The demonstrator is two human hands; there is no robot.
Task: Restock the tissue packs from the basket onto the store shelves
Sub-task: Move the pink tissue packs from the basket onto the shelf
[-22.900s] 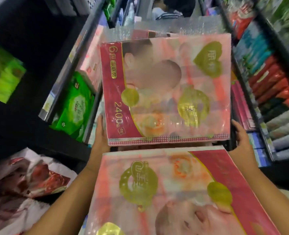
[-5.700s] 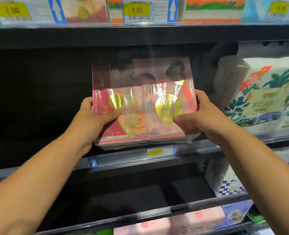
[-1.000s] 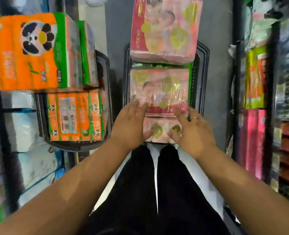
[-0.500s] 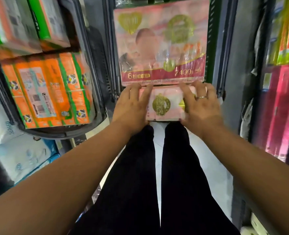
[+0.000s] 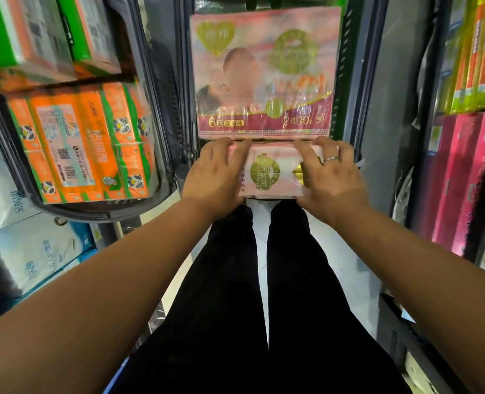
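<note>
Basket [image 5: 358,81] stands on the floor [image 5: 259,243], just ahead of the person's legs [image 5: 235,308]. Large tissue pack [image 5: 264,75] lies flat on top, spanning it side to side. Small tissue pack [image 5: 269,172] at the basket's near end, against the large pack's near edge; left hand [image 5: 212,177] on its left end, right hand [image 5: 332,180] on its right. Second basket [image 5: 99,214] to the left, bundled packs [image 5: 82,143] inside, further stack [image 5: 36,32] beyond. Shelves [image 5: 468,123] along the right.

basket [image 5: 360,81] | big pink pack [image 5: 264,75] flat inside, small pink pack [image 5: 269,172] at near end | left basket [image 5: 107,214] | orange packs [image 5: 79,143]
</note>
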